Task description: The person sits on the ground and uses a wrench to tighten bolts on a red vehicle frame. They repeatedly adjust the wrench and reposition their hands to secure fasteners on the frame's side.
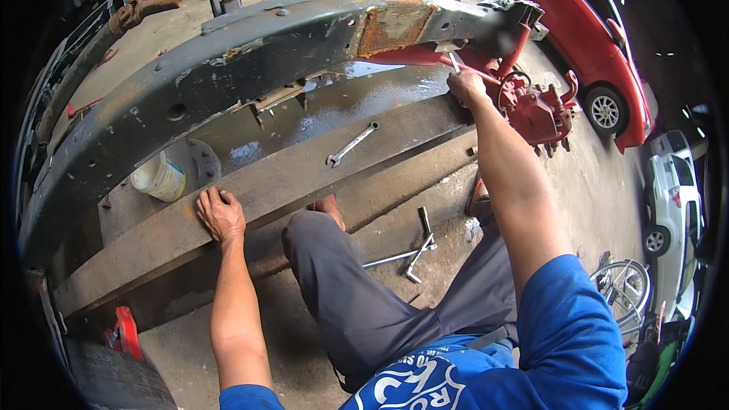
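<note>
My right hand (pixel 468 89) grips a silver tool (pixel 454 61), apparently a wrench, at the red suspension assembly (pixel 531 110) under a dark, rust-patched steel frame rail (pixel 250 57). My left hand (pixel 222 212) rests on a long, grimy beam (pixel 125 262), its fingers loosely bent and apart, holding nothing. A combination wrench (pixel 352 144) lies loose on the beam between my hands. Where the tool in my right hand meets the metal is too small to make out.
A white bucket (pixel 158 176) sits behind the beam near a wet pit. Cross-shaped and long-handled tools (pixel 418 254) lie on the concrete by my legs. A red jack-like object (pixel 127 332) is at lower left. A red car (pixel 569 45), white car (pixel 672 220) and bicycle (pixel 623 288) stand right.
</note>
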The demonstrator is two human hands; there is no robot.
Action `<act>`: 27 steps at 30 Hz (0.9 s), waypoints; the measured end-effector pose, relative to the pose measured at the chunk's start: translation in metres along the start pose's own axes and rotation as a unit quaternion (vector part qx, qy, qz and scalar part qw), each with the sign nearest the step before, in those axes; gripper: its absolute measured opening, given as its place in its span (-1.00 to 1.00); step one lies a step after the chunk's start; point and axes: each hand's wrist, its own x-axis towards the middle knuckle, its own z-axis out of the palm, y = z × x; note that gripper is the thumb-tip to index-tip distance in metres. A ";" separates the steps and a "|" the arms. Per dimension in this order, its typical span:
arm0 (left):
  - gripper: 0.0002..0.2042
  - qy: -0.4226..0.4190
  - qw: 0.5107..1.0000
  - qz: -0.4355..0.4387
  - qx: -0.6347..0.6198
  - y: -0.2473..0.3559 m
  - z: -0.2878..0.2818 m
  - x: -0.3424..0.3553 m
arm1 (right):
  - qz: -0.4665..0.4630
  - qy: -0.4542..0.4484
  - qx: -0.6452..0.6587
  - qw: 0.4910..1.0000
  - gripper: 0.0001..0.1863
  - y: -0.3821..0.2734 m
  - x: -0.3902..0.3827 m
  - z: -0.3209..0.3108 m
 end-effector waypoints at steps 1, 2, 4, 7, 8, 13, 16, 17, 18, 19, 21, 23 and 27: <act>-0.84 -0.003 1.000 -0.003 0.000 0.001 0.001 0.000 | 0.004 -0.039 0.024 0.999 -0.53 0.002 0.009 -0.002; -0.84 -0.002 1.000 -0.002 -0.002 0.001 0.001 0.000 | -0.047 -0.033 0.029 0.998 -0.56 0.003 0.016 0.000; -0.84 0.006 1.000 0.001 -0.007 0.001 0.003 0.000 | -0.121 0.053 0.048 0.990 -0.59 0.002 0.030 0.006; -0.83 0.004 1.000 0.007 0.017 0.000 0.005 0.000 | -0.128 0.051 -0.030 0.990 -0.57 0.002 0.043 0.014; -0.83 0.008 1.000 0.012 0.023 0.000 0.006 0.000 | -0.116 0.032 -0.037 0.992 -0.56 0.003 0.045 0.013; -0.82 0.006 0.999 0.014 0.045 -0.001 0.009 0.001 | -0.184 0.029 0.080 0.979 -0.65 0.038 0.042 -0.008; -0.82 0.005 0.998 0.014 0.059 -0.001 0.012 0.001 | -0.237 0.051 0.078 0.967 -0.65 0.056 0.053 -0.016; -0.82 -0.003 0.999 0.011 0.052 -0.002 0.013 0.000 | -0.258 0.064 0.076 0.961 -0.67 0.060 0.061 -0.017; -0.81 -0.014 0.999 0.006 0.047 -0.002 0.014 0.001 | -0.277 0.067 0.063 0.957 -0.64 0.063 0.069 -0.017; -0.80 -0.015 0.999 0.007 0.039 -0.003 0.013 0.000 | -0.287 0.058 0.073 0.954 -0.63 0.065 0.078 -0.017; -0.82 -0.008 0.999 0.014 0.043 -0.003 0.013 0.000 | -0.304 0.043 0.095 0.947 -0.60 0.070 0.093 -0.014; -0.82 -0.006 0.998 0.018 0.064 -0.002 0.013 0.001 | -0.342 0.013 0.113 0.933 -0.64 0.077 0.107 -0.014; -0.83 0.001 0.999 0.017 0.052 0.003 0.013 0.000 | -0.413 0.009 0.142 0.900 -0.61 0.086 0.129 -0.012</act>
